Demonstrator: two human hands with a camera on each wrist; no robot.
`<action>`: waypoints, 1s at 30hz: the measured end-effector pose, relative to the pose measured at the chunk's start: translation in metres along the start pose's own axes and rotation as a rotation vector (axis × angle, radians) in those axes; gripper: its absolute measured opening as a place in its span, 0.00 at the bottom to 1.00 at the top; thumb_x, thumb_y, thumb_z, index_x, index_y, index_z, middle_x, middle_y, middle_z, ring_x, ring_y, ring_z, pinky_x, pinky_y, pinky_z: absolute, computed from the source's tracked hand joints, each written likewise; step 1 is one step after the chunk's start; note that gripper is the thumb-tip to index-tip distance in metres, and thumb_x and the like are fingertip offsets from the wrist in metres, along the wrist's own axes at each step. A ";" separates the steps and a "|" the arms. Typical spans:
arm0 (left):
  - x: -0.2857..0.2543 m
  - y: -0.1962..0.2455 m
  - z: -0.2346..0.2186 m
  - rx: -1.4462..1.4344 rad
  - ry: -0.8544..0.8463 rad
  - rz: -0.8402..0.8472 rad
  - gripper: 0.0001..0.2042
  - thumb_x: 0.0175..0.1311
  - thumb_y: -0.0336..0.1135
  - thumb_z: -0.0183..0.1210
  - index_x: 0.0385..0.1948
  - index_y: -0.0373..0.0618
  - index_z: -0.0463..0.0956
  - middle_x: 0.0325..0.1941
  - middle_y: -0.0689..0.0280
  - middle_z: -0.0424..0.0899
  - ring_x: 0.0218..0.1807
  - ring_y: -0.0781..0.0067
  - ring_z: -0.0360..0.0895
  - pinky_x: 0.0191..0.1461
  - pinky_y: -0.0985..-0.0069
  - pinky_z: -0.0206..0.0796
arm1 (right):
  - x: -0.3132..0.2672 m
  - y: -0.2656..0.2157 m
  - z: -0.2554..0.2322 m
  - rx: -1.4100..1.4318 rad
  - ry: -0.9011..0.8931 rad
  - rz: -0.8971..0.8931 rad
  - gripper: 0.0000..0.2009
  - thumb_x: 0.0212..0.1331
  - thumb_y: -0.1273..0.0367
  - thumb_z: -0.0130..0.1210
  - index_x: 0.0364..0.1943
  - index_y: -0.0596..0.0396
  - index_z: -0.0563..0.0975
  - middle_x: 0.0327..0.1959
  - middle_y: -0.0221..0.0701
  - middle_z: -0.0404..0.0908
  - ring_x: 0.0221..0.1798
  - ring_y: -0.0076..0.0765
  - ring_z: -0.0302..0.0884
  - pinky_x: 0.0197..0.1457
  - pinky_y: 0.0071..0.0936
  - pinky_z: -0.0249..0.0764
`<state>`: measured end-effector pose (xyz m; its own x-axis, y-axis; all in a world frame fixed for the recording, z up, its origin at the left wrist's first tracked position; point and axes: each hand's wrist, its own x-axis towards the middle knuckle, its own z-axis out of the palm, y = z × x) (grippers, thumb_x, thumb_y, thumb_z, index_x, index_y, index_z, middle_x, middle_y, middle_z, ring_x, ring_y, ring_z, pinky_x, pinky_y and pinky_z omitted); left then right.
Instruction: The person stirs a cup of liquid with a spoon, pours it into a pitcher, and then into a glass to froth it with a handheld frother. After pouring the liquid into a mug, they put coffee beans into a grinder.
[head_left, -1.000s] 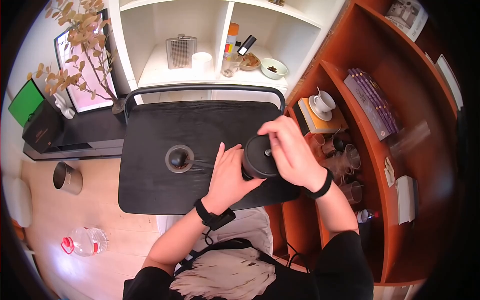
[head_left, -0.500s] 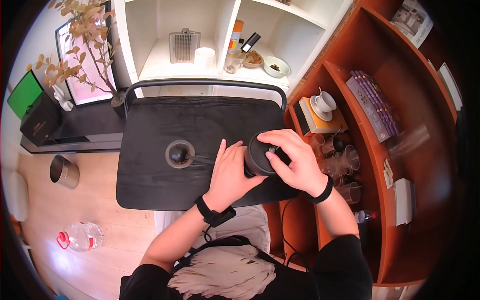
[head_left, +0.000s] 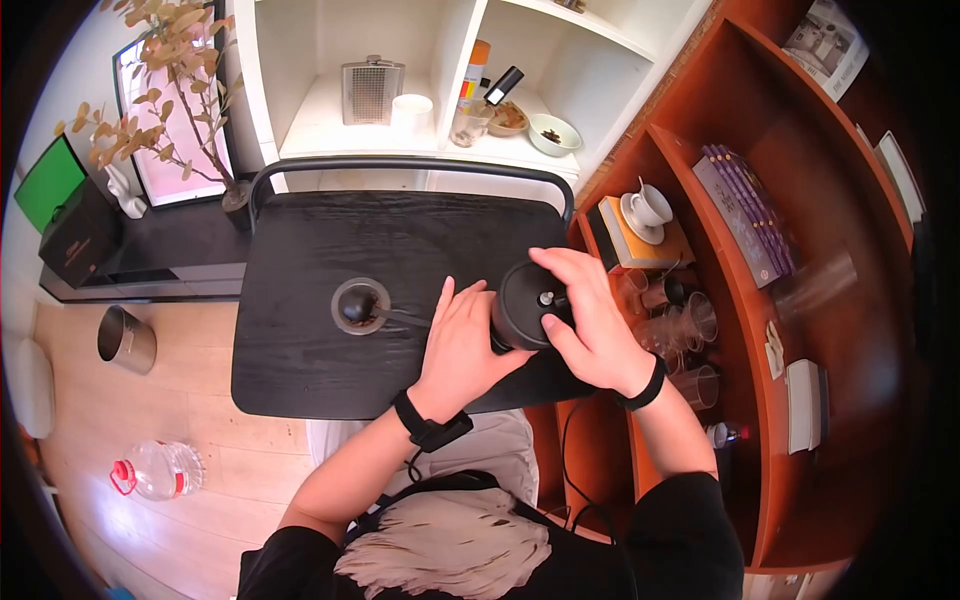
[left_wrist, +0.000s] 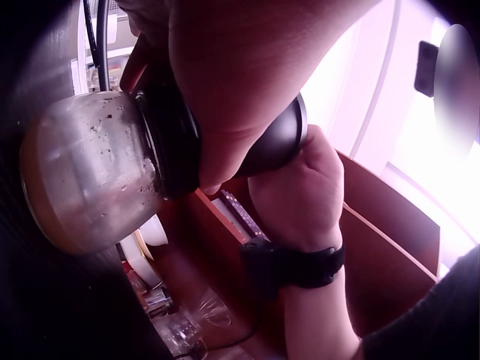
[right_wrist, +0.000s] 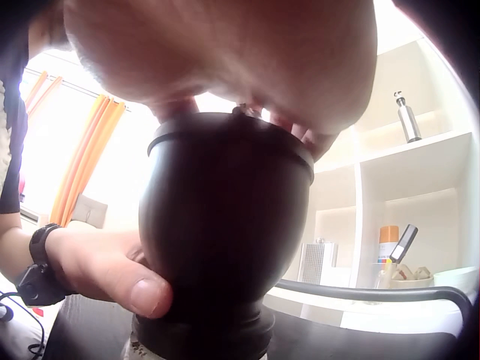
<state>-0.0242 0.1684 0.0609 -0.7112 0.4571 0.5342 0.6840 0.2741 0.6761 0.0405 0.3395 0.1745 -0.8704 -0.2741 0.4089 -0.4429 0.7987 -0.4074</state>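
A manual coffee grinder with a black top (head_left: 520,312) and a clear glass jar (left_wrist: 94,172) stands at the right part of the black table (head_left: 300,375). My left hand (head_left: 462,335) is wrapped round its black neck, thumb on the near side. My right hand (head_left: 600,330) grips the lid (right_wrist: 232,127), with fingers over the far rim and the thumb beside the small metal knob (head_left: 546,298). Left of the hands, a small clear bowl (head_left: 336,318) holds dark bits and a black scoop (head_left: 357,304), whose handle points towards the left hand.
A black rail (head_left: 410,163) edges the table's far side. Behind it, a white shelf (head_left: 330,140) carries a flask, a white cup and a bowl. A reddish-brown bookcase (head_left: 660,140) with glasses and books stands close by the right arm. A water bottle (head_left: 165,470) is on the floor.
My right hand has shifted on the lid, its fingers moving from near the knob to the far left rim, then back rightwards, uncovering the knob. My left hand keeps its hold.
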 end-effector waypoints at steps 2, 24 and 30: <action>0.000 0.000 0.000 -0.003 0.010 0.005 0.33 0.49 0.50 0.77 0.49 0.33 0.76 0.57 0.41 0.81 0.68 0.46 0.74 0.83 0.48 0.44 | -0.004 -0.003 0.002 0.006 0.150 0.078 0.29 0.53 0.77 0.59 0.64 0.55 0.73 0.58 0.42 0.76 0.59 0.50 0.72 0.64 0.38 0.70; 0.000 0.001 -0.002 0.017 -0.004 0.017 0.38 0.47 0.48 0.78 0.55 0.31 0.74 0.58 0.44 0.81 0.66 0.47 0.76 0.81 0.45 0.48 | 0.010 0.003 -0.024 0.020 0.059 -0.076 0.16 0.54 0.77 0.70 0.48 0.52 0.86 0.50 0.33 0.89 0.44 0.37 0.86 0.49 0.31 0.83; 0.001 0.000 -0.001 -0.014 0.001 0.000 0.31 0.48 0.47 0.77 0.49 0.35 0.77 0.52 0.47 0.83 0.69 0.46 0.74 0.83 0.48 0.44 | 0.000 -0.002 -0.016 -0.147 0.114 -0.140 0.15 0.48 0.80 0.69 0.42 0.51 0.88 0.51 0.32 0.89 0.48 0.39 0.85 0.52 0.32 0.83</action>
<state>-0.0250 0.1680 0.0613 -0.7113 0.4561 0.5347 0.6816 0.2621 0.6831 0.0452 0.3463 0.1886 -0.7693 -0.3316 0.5461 -0.5138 0.8292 -0.2203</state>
